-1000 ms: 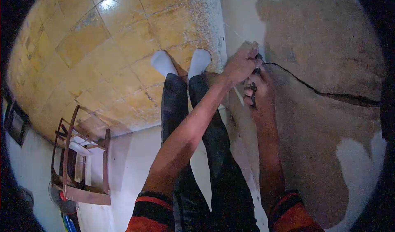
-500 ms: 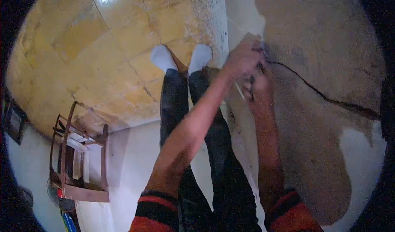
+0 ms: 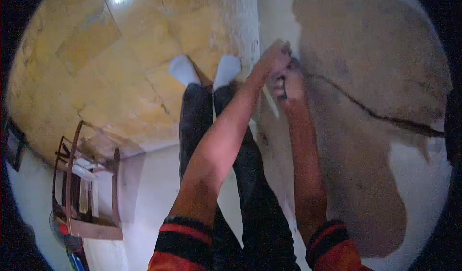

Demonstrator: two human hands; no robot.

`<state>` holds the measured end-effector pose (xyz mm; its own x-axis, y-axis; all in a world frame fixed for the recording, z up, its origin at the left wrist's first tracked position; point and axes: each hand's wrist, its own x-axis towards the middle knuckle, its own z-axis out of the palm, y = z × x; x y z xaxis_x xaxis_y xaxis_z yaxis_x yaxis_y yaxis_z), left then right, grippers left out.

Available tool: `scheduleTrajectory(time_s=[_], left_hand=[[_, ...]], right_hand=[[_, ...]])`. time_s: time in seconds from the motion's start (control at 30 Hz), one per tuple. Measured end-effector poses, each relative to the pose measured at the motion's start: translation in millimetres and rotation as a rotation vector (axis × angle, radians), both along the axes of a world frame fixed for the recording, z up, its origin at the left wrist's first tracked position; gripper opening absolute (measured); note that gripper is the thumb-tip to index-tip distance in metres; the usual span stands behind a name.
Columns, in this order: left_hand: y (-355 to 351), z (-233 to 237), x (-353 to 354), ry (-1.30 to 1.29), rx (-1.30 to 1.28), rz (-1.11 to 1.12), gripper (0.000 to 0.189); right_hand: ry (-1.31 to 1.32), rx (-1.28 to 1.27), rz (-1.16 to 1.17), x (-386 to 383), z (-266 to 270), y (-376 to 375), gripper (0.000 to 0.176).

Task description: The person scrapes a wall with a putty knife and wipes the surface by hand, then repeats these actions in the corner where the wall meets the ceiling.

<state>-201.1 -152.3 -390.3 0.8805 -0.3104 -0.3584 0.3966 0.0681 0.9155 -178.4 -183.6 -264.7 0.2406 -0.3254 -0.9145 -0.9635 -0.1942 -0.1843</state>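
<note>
My left hand (image 3: 275,63) and my right hand (image 3: 293,84) are together in front of the pale wall, overlapping in this view. The left one is closed, its fingers curled toward the right one. Curled fingers show on my right hand too, with a small dark strip along them; I cannot tell what the hands hold. A thin whitish strip (image 3: 272,105) slants just below them. Beyond them a jagged dark line (image 3: 365,108) runs across the wall, widening to the right.
My feet in white socks (image 3: 228,68) stand on worn yellow floor tiles (image 3: 139,40) beside the wall base. A brown wooden chair-like frame (image 3: 73,184) with papers or boards in it stands at lower left. My large shadow (image 3: 356,184) falls on the wall.
The whole view has shifted slightly left. My hands have drawn closer together, and my right hand has risen a little toward the left one.
</note>
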Motion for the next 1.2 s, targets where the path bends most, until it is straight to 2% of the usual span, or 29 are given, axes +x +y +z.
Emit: scheduleTrajectory(time_s=[0.03, 0.1, 0.17, 0.23, 0.27, 0.3, 0.37, 0.47, 0.6, 0.63, 0.7, 0.77, 0.87, 0.93, 1.0, 1.03, 1.1, 1.2], left_hand=[[-5.8, -8.1, -9.3, 0.178, -0.022, 0.030, 0.031], [18.3, 21.2, -8.8, 0.539, -0.066, 0.141, 0.034], [23.5, 23.7, -25.7, 0.430, -0.074, 0.163, 0.036], [42.3, 47.7, -37.9, 0.641, -0.141, 0.050, 0.037], [49.2, 59.6, -41.6, 0.743, -0.172, -0.002, 0.037], [45.8, 64.1, -44.3, 0.675, -0.180, 0.091, 0.036], [25.1, 65.3, -56.7, 0.550, -0.198, 0.260, 0.035], [23.6, 70.9, -21.5, 0.606, -0.230, 0.219, 0.034], [-5.9, 44.5, -5.4, 0.364, -0.085, 0.314, 0.032], [-4.4, 36.0, -5.5, 0.258, -0.070, 0.295, 0.033], [6.2, 32.2, -6.3, 0.259, -0.096, 0.241, 0.033], [23.5, 35.0, 12.9, 0.434, -0.170, 0.174, 0.032], [33.1, 43.8, 20.9, 0.315, -0.139, 0.197, 0.031], [36.4, 43.5, 19.8, 0.415, -0.190, 0.157, 0.031], [29.6, 22.9, 24.0, 0.288, -0.058, 0.191, 0.031], [5.2, -1.5, 19.3, 0.125, 0.096, 0.256, 0.031], [-26.5, -18.4, -8.5, 0.073, 0.089, 0.282, 0.032], [-1.7, -35.3, 5.2, 0.190, -0.124, 0.188, 0.034]], right_hand=[[-0.037, -0.011, 0.069, 2.6, -11.0, -2.5, 0.020], [-0.027, -0.078, 0.194, -18.8, 2.6, -6.3, 0.023], [-0.032, -0.098, 0.414, -67.9, -29.7, -47.6, 0.027], [0.020, -0.049, 0.452, -74.9, -16.0, -42.8, 0.030], [0.077, 0.018, 0.388, -75.9, -0.7, -39.7, 0.032], [0.134, 0.085, 0.328, -64.9, 15.8, -26.5, 0.033], [-0.019, 0.085, 0.259, -54.2, 31.3, -19.8, 0.034], [-0.129, 0.063, 0.139, -38.2, 47.3, -15.1, 0.034], [-0.103, 0.097, -0.047, -3.4, 67.6, 3.1, 0.034], [-0.101, 0.101, -0.059, -4.0, 58.9, 0.7, 0.034], [-0.083, 0.109, -0.081, -6.2, 38.2, 6.0, 0.034], [-0.099, 0.141, -0.131, -0.9, 49.7, 19.4, 0.031], [-0.101, 0.142, -0.100, 3.7, 31.0, 23.2, 0.027], [-0.054, 0.112, -0.061, 1.6, 30.9, 19.0, 0.025], [-0.029, 0.090, -0.087, 8.0, 44.6, 28.7, 0.025], [-0.041, 0.058, -0.064, 9.6, 30.0, 32.2, 0.025], [-0.006, -0.065, -0.016, -6.3, 15.1, 30.0, 0.025], [-0.041, 0.087, -0.114, -4.5, 1.9, 18.2, 0.022]])
